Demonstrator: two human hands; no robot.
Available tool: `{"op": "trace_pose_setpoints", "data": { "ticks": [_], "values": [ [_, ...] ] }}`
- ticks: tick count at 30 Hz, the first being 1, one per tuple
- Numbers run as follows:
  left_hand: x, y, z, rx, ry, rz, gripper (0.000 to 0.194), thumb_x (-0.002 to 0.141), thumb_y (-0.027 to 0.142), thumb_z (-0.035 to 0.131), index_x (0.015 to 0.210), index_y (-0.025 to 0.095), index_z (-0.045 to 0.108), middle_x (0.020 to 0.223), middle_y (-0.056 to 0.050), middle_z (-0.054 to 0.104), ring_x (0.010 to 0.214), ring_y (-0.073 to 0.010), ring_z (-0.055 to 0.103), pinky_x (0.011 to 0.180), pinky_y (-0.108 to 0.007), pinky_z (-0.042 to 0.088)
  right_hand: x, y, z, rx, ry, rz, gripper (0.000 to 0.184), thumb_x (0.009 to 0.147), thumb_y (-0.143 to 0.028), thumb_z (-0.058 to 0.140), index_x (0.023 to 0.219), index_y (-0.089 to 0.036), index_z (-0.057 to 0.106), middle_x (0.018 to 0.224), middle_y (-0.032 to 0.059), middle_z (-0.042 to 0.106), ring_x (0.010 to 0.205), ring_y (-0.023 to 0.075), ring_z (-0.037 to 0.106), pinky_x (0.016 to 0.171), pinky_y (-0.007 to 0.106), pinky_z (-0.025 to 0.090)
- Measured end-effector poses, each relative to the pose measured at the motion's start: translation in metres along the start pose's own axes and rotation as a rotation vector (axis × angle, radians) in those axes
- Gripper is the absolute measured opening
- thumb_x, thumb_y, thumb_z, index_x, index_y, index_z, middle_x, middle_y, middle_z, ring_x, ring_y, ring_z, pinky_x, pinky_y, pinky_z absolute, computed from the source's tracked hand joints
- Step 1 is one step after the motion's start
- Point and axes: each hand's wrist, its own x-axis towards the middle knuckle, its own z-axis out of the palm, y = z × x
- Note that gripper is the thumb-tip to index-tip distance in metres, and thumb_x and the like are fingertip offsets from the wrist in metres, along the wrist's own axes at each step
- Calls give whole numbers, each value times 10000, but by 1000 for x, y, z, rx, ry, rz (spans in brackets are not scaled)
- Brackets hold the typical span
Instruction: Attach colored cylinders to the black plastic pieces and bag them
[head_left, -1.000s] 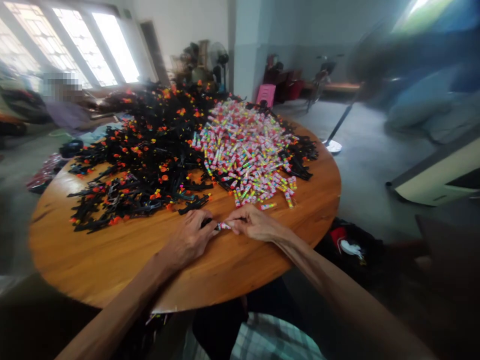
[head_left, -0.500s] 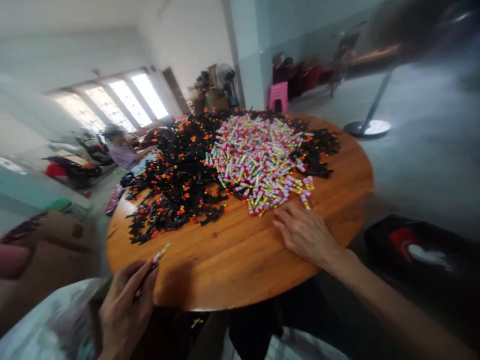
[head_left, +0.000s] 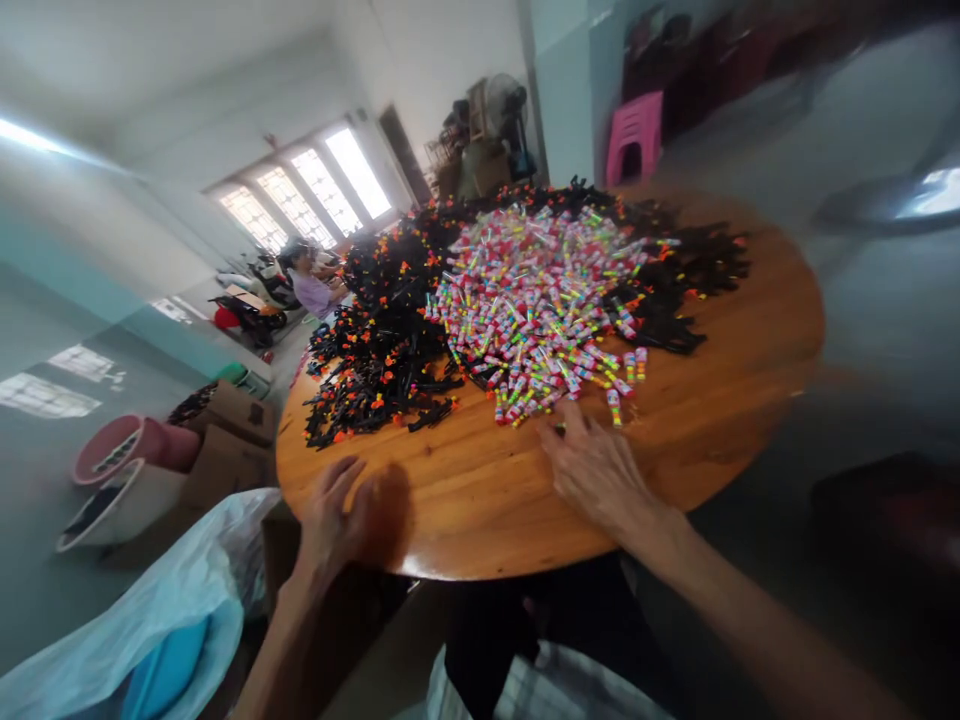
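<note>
My left hand (head_left: 334,520) is over the near left edge of the round wooden table (head_left: 465,500). Its thumb and fingers are apart, and nothing shows between them. My right hand (head_left: 600,480) rests at the front of a heap of small printed tubes (head_left: 525,310), white and pink with yellow-green ends. Its fingers are bent down and spread, with the fingertips close to the nearest tubes; no tube is clearly gripped. Left of the heap lies a wide pile of black plastic pieces with orange parts (head_left: 375,340), which also runs behind and to the right of the tubes.
At the left stand a pink tub (head_left: 169,450), a white basin (head_left: 142,500) and cardboard boxes (head_left: 232,465). Clear plastic sheeting (head_left: 217,540) lies near my left arm. A person (head_left: 315,285) sits beyond the table. A pink stool (head_left: 634,135) and a fan (head_left: 506,100) stand behind.
A small printed tube was in my left hand earlier; it no longer shows there. That hand has moved forward and its fingers have parted. My right hand stays by the heap. The view has turned left.
</note>
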Motion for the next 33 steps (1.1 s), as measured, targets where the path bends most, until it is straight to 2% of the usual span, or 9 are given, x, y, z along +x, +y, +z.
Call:
{"op": "trace_pose_setpoints", "data": {
  "ticks": [3, 6, 10, 17, 21, 26, 28, 30, 33],
  "values": [
    [47, 30, 38, -74, -55, 127, 300, 1002, 338, 505, 1198, 179, 666, 1244, -133, 678, 1114, -257, 681, 956, -429, 595, -3, 0, 0, -49, -9, -67, 317, 868, -82, 501, 1136, -169, 646, 1260, 174, 561, 1010, 279, 574, 661, 335, 450],
    [82, 48, 60, 23, -214, 177, 332, 987, 330, 519, 1258, 188, 647, 1287, -138, 666, 1166, -272, 650, 1009, -443, 550, -5, 1, 0, -40, -21, -95, 338, 862, -79, 500, 1159, -156, 643, 1139, 153, 608, 1048, 290, 558, 710, 358, 469],
    [111, 62, 64, 144, -441, 116, 334, 964, 291, 515, 1252, 199, 657, 1226, -135, 689, 1036, -265, 694, 888, -387, 562, -9, 1, 0, -10, 9, -94, 335, 839, -84, 529, 1144, -149, 650, 1138, 141, 619, 1040, 283, 555, 742, 370, 458],
    [132, 64, 58, 48, -478, 132, 304, 841, 216, 568, 1119, 210, 691, 992, -101, 749, 941, -283, 728, 819, -362, 542, -6, 3, 2, 3, 93, -131, 231, 823, -146, 588, 1028, -135, 694, 1041, 132, 649, 979, 282, 513, 785, 399, 407],
    [120, 60, 53, -143, -372, -20, 406, 886, 283, 503, 1254, 129, 579, 811, -75, 735, 738, -239, 733, 697, -332, 560, -4, 4, 0, -41, 152, -148, 214, 847, -177, 576, 1011, -145, 710, 1017, 126, 652, 1032, 295, 464, 878, 433, 365],
    [68, 47, 44, -791, -203, -552, 558, 817, 463, 604, 1251, 125, 514, 778, -42, 717, 631, -222, 721, 603, -343, 586, -7, 3, 0, -88, 212, -156, 250, 871, -163, 563, 1055, -167, 731, 1004, 119, 651, 1019, 287, 485, 898, 426, 369],
    [45, 35, 36, -724, -202, -661, 582, 767, 488, 668, 1207, 123, 563, 724, -41, 702, 643, -244, 719, 605, -346, 575, -8, 4, 2, -86, 226, -169, 267, 883, -139, 548, 1070, -163, 736, 997, 124, 658, 1007, 282, 512, 904, 420, 388],
    [27, 23, 26, -511, -189, -667, 566, 770, 491, 680, 1190, 118, 611, 716, -61, 697, 701, -278, 722, 649, -367, 569, -7, 8, 5, -71, 225, -201, 283, 885, -115, 537, 1084, -146, 735, 995, 130, 668, 1007, 279, 537, 914, 414, 412],
    [13, 12, 16, -211, -144, -433, 503, 865, 494, 607, 1240, 162, 641, 1021, -128, 722, 916, -298, 716, 814, -416, 572, -4, 12, 9, -28, 216, -237, 309, 878, -86, 527, 1113, -118, 725, 1003, 143, 683, 997, 284, 564, 907, 421, 448]
  ]
}}
